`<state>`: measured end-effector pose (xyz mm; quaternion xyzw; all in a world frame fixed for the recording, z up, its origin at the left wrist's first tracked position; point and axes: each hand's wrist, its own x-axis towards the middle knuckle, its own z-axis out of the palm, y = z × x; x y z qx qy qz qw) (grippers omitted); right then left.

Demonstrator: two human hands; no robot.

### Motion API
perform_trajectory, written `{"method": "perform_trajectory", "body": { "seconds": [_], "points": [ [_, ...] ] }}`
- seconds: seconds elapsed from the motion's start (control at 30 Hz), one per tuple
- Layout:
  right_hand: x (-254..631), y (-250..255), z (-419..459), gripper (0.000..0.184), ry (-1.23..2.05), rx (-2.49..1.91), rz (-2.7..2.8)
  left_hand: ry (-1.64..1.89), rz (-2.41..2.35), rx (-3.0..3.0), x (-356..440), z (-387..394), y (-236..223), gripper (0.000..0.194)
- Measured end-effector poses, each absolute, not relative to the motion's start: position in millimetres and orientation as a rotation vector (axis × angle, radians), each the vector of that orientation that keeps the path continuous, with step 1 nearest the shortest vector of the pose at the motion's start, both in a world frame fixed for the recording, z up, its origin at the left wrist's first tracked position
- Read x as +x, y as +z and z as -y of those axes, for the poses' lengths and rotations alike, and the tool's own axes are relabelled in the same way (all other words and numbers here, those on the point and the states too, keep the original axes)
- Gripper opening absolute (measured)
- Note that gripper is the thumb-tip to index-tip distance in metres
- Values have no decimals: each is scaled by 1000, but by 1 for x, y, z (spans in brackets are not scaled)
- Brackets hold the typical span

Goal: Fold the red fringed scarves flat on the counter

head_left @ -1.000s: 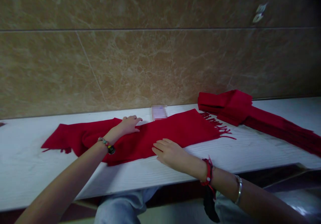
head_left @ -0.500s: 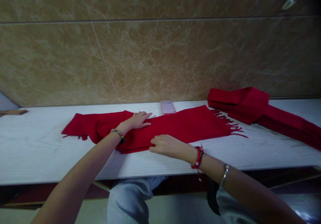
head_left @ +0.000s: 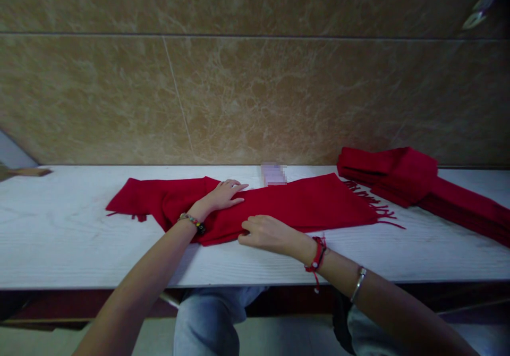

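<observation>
A red fringed scarf (head_left: 306, 204) lies lengthwise across the white tabletop, its fringe spread at the right end and its left part bunched and folded. My left hand (head_left: 223, 194) rests on the scarf near its far edge, fingers stretched out and apart. At the near edge, my right hand (head_left: 266, 234) is closed, thumb and fingers pinching the scarf's border. Beyond the fringe, a knotted red scarf bundle (head_left: 406, 178) lies toward the right.
Behind the scarf, a small pale purple packet (head_left: 273, 175), blurred out, sits by the tiled wall (head_left: 255, 101). The white tabletop (head_left: 59, 239) ends at a front edge above my knees. A brown wooden piece (head_left: 30, 172) lies far left.
My right hand has gone from lying with fingers extended to pinching the scarf's near edge. My left hand stays on the cloth. The view has shifted, so things appear further right.
</observation>
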<state>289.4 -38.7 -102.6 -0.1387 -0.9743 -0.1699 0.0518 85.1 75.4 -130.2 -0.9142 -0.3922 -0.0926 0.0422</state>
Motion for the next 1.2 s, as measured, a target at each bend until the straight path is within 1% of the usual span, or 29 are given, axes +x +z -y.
{"method": "perform_trajectory", "body": {
  "seconds": [0.13,0.2,0.33,0.43,0.67,0.77,0.87,0.97,1.07,1.2],
  "points": [
    [286,-107,38,12,-533,-509,2938,-261,1048,-2869,80,-68,-117,31],
    [283,-109,39,13,-547,-532,2917,-205,1005,-2916,79,-65,-111,27],
    [279,-113,42,13,-550,-551,2851,-98,1017,-3020,78,-60,-105,27],
    [279,-116,43,18,-546,-560,2751,-85,1093,-3019,75,-61,-105,32],
    [283,-124,42,14,-454,-489,2813,-10,1193,-2946,73,-59,-104,32],
    [281,-125,45,11,-396,-557,2838,-11,1205,-2896,79,-52,-102,31],
    [279,-125,47,9,-335,-620,2844,-19,1133,-2999,85,-44,-101,36],
    [280,-124,47,10,-315,-616,2855,89,1207,-3176,88,-40,-101,48],
    [284,-123,49,12,-345,-643,2853,187,1373,-3195,85,-38,-100,58],
    [291,-124,55,19,-446,-801,2806,222,1404,-3190,82,-39,-101,64]
  ]
}}
